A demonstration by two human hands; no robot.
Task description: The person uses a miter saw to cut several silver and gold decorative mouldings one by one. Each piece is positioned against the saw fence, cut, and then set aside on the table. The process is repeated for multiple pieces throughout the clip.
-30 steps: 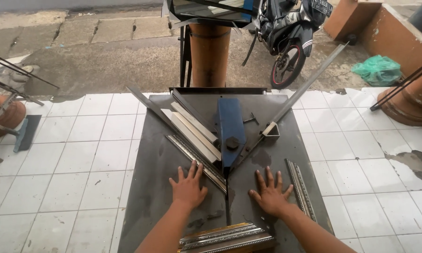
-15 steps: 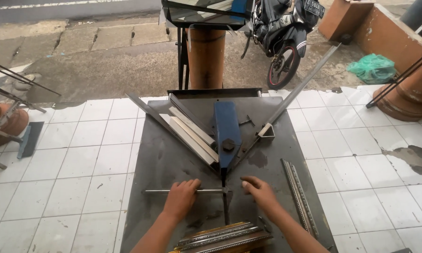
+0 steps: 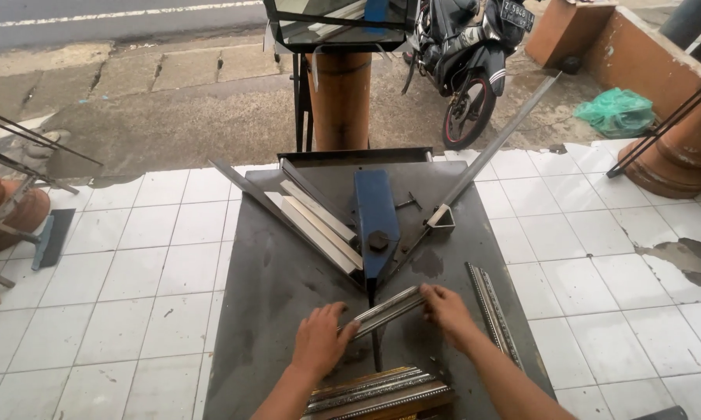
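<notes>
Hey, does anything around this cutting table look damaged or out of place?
Yes. To the right of the metal table, the white tiled floor has a broken patch where tile surface is gone and grey shows. On the table itself, both hands, left and right, hold a short moulding strip lying slightly tilted.

A silver-grey ribbed moulding strip [image 3: 388, 309] is gleaming against the dark grey steel table [image 3: 280, 288]. At its twelve o'clock a blue metal block [image 3: 375, 218] is showing; at six o'clock, gold-and-silver patterned frame mouldings [image 3: 382, 393] are lying, with white tiled floor [image 3: 133, 295] surrounding.
</notes>
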